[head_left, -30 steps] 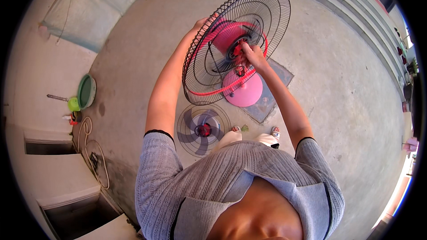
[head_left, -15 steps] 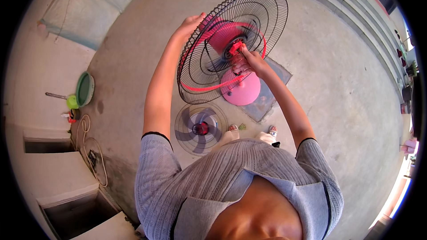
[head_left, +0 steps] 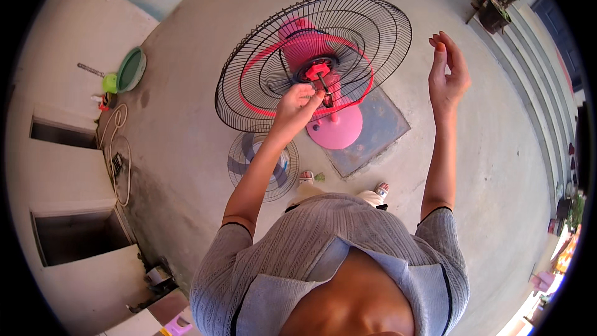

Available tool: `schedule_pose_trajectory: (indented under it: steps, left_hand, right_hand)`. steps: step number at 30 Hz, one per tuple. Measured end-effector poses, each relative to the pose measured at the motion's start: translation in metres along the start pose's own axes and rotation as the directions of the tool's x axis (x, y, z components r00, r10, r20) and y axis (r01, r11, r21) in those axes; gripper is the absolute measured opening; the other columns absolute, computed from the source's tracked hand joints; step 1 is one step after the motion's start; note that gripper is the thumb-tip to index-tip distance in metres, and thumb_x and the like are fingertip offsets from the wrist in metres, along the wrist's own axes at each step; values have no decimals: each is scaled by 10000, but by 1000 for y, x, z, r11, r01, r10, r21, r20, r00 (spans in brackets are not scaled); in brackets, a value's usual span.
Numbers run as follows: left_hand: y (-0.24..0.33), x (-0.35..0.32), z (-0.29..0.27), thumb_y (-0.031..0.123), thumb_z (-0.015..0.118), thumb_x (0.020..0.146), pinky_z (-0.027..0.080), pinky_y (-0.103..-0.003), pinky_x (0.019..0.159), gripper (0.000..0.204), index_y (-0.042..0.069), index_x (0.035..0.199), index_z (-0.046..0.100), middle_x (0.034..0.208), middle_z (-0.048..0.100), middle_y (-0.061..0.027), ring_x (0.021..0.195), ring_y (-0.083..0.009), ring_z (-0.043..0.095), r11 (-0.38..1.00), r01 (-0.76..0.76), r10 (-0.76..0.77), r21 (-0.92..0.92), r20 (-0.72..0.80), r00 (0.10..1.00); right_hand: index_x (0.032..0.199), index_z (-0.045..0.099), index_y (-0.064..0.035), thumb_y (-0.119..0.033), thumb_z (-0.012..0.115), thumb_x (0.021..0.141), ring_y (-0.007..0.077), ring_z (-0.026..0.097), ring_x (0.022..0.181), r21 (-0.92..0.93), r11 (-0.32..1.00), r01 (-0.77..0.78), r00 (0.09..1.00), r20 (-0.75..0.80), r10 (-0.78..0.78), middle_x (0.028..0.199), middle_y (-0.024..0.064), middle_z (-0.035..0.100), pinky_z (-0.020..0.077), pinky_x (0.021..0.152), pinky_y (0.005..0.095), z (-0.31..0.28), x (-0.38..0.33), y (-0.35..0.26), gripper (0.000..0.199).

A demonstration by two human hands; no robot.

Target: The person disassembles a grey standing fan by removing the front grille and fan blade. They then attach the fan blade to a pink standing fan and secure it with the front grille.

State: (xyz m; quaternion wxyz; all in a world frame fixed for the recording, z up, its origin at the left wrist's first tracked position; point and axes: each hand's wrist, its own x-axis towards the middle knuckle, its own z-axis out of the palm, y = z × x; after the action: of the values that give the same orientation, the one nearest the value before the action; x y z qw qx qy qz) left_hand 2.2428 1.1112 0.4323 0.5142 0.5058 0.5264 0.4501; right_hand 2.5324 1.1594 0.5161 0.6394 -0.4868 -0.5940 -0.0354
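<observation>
Head: motor housing [head_left: 303,50] indistinct behind wire guard [head_left: 261,65]

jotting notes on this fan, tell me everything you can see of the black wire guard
The black wire guard is a shallow round cage of thin, metal-looking wires spreading from the middle, crossed by concentric rings; a red ring shows within it. It is tilted, above the round pink base. At its centre, a dark shaft projects from a red fitting. The left hand is at the shaft; whether it touches the guard is unclear.
</observation>
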Motion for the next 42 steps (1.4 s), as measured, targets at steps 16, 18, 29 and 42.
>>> schedule_pose_trajectory:
  steps: [16, 18, 29, 42]
  left_hand:
    - [-9, 77, 15, 262, 742, 781, 398, -593, 1006, 690, -136, 1231, 403, 1270, 437, -334, 1188, -478, 478, 473, 492, -639, -731, 99, 763]
    - [-4, 87, 18, 232, 726, 800, 383, -586, 1025, 752, -175, 1284, 320, 1292, 415, -356, 1205, -500, 454, 347, 538, -679, -768, 190, 709]
    - [-1, 76, 24, 221, 691, 834, 468, -525, 966, 406, -67, 1080, 547, 1203, 530, -312, 1134, -430, 559, 470, 480, -617, -741, 112, 779]
    - [20, 79, 50, 192, 779, 724, 592, -415, 670, 399, -80, 975, 631, 889, 662, -218, 769, -332, 688, 756, 474, -638, -452, -343, 690]
  right_hand:
    - [1152, 614, 46, -178, 555, 934, 222, 645, 1019, 87, 881, -465, 608, 754, 247, 1082, 161, 667, 481, 895, 324, -22, 74, 243, 318]
    - [1151, 630, 13, -178, 560, 928, 212, 631, 1041, 160, 892, -422, 557, 823, 115, 1092, 138, 670, 470, 906, 314, 36, 81, 258, 301]
    - [1463, 293, -271, -138, 839, 633, 406, 404, 1297, 571, 744, 348, -9, 795, -606, 1448, 227, 353, 417, 1023, 467, 255, 95, 114, 1003]
    - [1424, 333, -262, -224, 757, 700, 383, 337, 1309, 755, 652, -68, -617, 481, -622, 1402, 102, 429, 287, 1101, 529, 314, 74, 30, 840]
